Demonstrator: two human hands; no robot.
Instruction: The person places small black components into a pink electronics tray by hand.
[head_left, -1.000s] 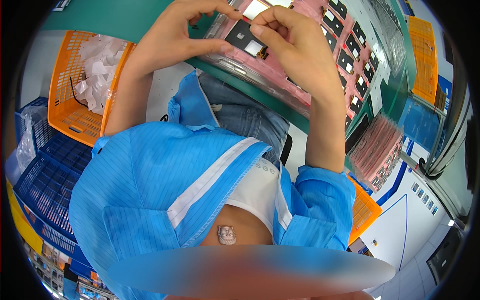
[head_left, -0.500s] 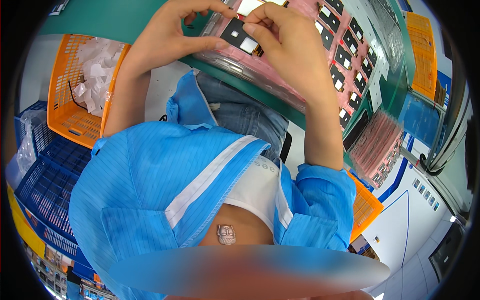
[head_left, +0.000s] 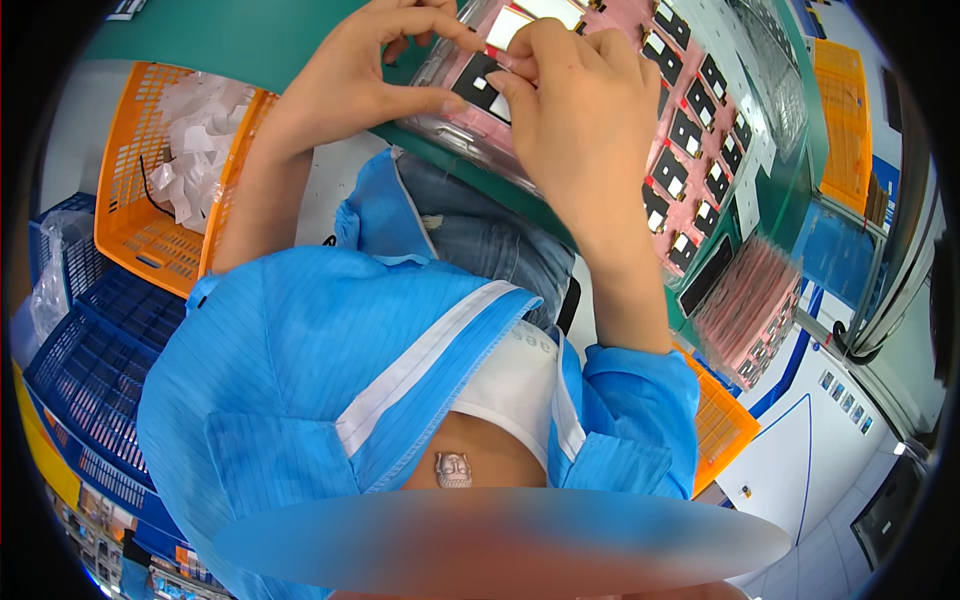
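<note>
both hands pinch a small black part at the near edge of the pink tray

near left, an orange basket (head_left: 150,215) holds crumpled white paper, with a blue crate (head_left: 95,375) nearer still. at the green table (head_left: 250,35) edge, the left hand (head_left: 365,75) and right hand (head_left: 580,110) meet, each grip closed by thumb and fingertips on a small black part (head_left: 478,80) with a white square label. it sits just over the near end of the pink tray (head_left: 690,170). farther right, rows of like black parts with white and red labels fill the tray; beyond lies a stack of pink trays (head_left: 750,310).
</note>
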